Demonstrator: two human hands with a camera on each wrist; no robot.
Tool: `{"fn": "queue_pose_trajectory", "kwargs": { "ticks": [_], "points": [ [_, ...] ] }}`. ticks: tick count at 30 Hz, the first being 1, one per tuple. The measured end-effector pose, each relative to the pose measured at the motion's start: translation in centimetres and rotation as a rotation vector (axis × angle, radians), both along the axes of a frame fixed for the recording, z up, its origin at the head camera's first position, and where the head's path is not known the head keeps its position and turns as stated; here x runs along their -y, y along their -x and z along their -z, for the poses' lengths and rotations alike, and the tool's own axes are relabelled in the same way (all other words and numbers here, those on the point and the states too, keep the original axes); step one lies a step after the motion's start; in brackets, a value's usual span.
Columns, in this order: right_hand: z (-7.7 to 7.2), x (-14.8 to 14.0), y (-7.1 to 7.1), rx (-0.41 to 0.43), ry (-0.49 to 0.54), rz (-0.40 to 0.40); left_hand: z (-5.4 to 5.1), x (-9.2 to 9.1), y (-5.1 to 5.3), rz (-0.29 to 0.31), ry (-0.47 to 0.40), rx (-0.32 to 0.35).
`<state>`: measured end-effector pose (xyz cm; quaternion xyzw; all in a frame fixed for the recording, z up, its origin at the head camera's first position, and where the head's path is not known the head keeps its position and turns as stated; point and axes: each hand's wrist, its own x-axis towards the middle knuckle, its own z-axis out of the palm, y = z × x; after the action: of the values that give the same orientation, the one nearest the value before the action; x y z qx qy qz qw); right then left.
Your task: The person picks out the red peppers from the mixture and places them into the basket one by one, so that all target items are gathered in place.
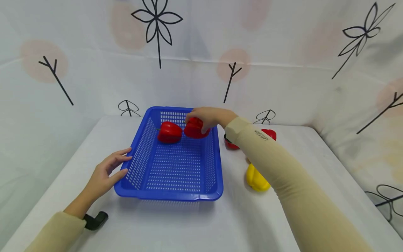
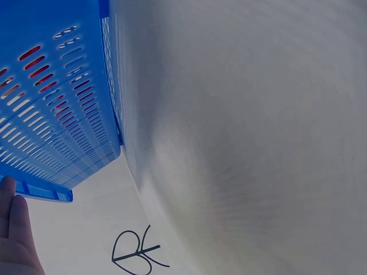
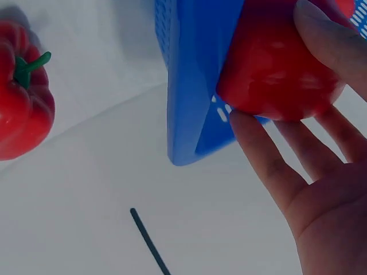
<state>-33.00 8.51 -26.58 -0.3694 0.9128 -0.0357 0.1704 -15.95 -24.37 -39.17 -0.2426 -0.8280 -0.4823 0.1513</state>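
Red pepper (image 1: 194, 130) in fingers (image 3: 261, 149); lettered sleeve (image 1: 283, 175)

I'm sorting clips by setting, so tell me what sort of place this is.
Probably a staged tabletop set: a plant-print backdrop behind a white tabletop that holds a blue perforated basket.

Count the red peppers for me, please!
4: one red pepper in the basket, a second pepper in the right grip, a third pepper just right of the basket, a fourth pepper farther right, both partly behind the sleeve. The sleeve may hide more.
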Motion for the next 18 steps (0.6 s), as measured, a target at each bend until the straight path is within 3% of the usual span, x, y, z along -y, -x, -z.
{"fn": "queue_pose_trajectory", "kwargs": {
  "ticks": [8,18],
  "points": [
    [0.9,0.6,0.7,0.007,-0.072,-0.001,0.1,0.0,0.1,0.002,0.005,-0.003],
    [0.8,1.6,1.3,0.066,-0.139,0.024,0.2,0.0,0.1,-0.008,0.014,0.004]
  ]
}}
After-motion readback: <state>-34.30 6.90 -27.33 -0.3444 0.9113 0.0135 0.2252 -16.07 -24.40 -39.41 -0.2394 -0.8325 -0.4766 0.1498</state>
